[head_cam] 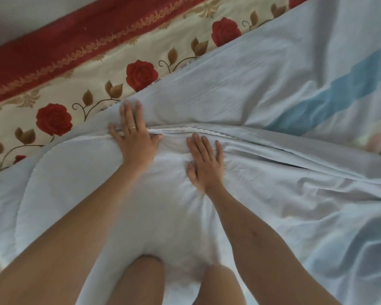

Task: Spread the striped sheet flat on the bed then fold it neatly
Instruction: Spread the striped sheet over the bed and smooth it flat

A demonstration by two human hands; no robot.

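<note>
The striped sheet (262, 84) is pale blue-white with a wide blue stripe (339, 93) at the right, and it covers most of the bed in soft wrinkles. A folded layer with a scalloped hem (185, 129) lies across the middle. My left hand (133, 137), with a ring on one finger, presses flat on the sheet at that hem, fingers spread. My right hand (205, 164) lies flat on the fabric just right of it, fingers apart. Neither hand grips any cloth. Both forearms reach in from below.
Under the sheet lies a cream bedcover with red roses (141, 74) and a red border (53, 51), showing along the upper left. My bare knees (141, 280) rest on the sheet at the bottom. A pinkish patch (378, 139) shows at the right edge.
</note>
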